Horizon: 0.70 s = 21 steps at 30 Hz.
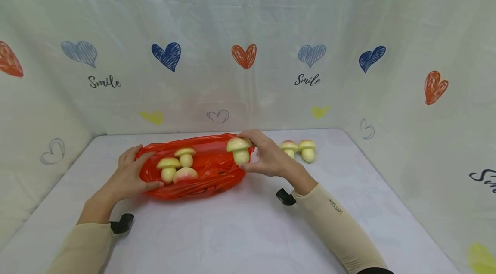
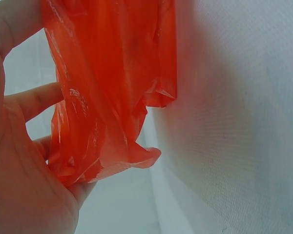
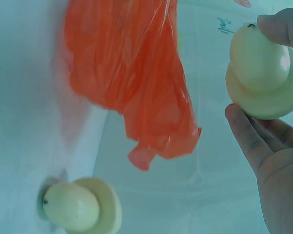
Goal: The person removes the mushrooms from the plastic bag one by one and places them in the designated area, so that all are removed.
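A red plastic bag (image 1: 218, 170) lies with its mouth spread wide. Inside it, three toy mushrooms show: one with a yellow cap (image 1: 168, 163), another behind it (image 1: 186, 153), and one with a pinkish cap (image 1: 185, 174). At the bag's left end my left hand (image 1: 125, 179) grips the rim, thumb in front and fingers behind; the left wrist view shows the film (image 2: 102, 97) against its fingers. Above the right end, my right hand (image 1: 271, 157) pinches a yellow-green mushroom (image 1: 239, 150), thumb on the stem and fingers at the cap (image 3: 263, 105).
Two more mushrooms stand side by side on the white table (image 1: 232, 235), right of the bag: a nearer-in one (image 1: 288, 147) partly behind my right hand and an outer one (image 1: 308, 151). A cloth printed with hearts (image 1: 244, 56) hangs behind and at the sides.
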{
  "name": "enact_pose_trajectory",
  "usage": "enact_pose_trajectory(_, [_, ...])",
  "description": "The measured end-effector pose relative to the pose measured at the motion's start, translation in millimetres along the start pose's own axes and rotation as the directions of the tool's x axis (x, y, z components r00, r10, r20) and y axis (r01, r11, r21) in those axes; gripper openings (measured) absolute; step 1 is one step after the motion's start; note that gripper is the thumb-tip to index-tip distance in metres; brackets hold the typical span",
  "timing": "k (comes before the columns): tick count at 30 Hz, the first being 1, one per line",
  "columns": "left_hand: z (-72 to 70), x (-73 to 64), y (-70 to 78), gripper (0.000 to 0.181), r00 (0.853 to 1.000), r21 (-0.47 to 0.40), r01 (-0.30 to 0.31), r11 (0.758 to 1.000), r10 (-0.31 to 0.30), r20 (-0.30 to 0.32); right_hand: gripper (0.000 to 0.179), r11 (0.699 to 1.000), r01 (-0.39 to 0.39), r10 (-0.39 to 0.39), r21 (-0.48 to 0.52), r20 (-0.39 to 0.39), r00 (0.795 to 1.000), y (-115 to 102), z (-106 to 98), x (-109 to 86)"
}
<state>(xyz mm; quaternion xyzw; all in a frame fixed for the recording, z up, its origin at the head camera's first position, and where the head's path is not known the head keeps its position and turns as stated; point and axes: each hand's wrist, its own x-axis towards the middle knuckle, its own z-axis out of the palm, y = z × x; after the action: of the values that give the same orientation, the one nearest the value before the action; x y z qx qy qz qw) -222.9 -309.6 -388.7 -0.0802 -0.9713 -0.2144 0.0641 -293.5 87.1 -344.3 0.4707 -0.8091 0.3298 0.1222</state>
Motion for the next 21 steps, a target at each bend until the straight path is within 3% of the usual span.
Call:
enact_pose_trajectory(12, [-0.4, 3.1, 2.2, 0.093, 1.000, 0.010, 0.009, 1.000, -0.009, 0.002, 0.063, 0.998, -0.058, 0.057, -0.037, -0.036, 0.998, 10, -26, -33.5])
enact_pose_trajectory(21, [-1.2, -0.2, 1.4, 0.092, 1.000, 0.005, -0.004, 1.000, 0.004, -0.004, 0.061, 0.995, -0.069, 0.069, -0.079, -0.004, 0.998, 17, -33, -50.1])
